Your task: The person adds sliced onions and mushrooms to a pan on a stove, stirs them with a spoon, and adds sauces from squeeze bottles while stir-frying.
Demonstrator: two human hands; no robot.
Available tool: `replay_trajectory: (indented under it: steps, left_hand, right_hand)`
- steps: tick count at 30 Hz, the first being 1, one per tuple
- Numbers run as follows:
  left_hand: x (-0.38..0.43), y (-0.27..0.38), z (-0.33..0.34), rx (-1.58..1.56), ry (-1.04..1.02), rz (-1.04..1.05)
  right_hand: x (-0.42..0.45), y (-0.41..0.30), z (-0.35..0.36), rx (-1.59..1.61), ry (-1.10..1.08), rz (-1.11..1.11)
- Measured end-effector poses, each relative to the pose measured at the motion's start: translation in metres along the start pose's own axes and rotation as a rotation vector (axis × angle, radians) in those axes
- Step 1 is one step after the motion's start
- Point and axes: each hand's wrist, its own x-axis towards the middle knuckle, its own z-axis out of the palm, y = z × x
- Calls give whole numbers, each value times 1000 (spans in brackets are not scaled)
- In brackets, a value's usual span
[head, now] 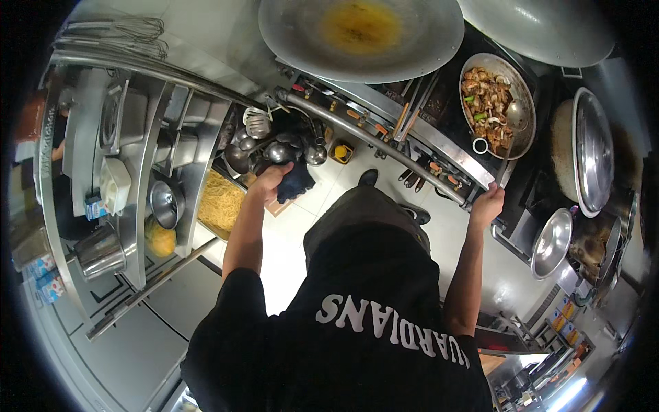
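Note:
My left hand (274, 181) grips a dark cloth (294, 183) that hangs beside the rack of hanging ladles. In my right hand (487, 206) is the handle of a metal ladle (517, 114). Its bowl rests at the right side of a round pan (526, 141) on the stove. Browned meat pieces (484, 105) with onion and some green pepper lie in that pan. A small white ring-shaped item (480, 146) is at the pan's near edge.
A large wok (288, 31) with yellowish oil stands at the top. A metal rail (370, 139) runs along the stove front, above gas knobs. At right are a lidded pot (592, 154) and a steel bowl (553, 242). Noodles (221, 201) fill a tray by the left shelves (154, 129).

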Motion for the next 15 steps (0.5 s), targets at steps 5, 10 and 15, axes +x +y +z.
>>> replay_trajectory:
  steps: [5,10,15]
  left_hand:
    - [36,-26,-110,1274,777,175]
    - [34,-21,-142,1511,1244,191]
    - [39,12,-122,1020,2018,333]
  right_hand:
    - [3,12,-3,-101,156,-16]
    - [25,-11,-21,-252,58,32]
    - [32,-2,-30,-356,21,68]
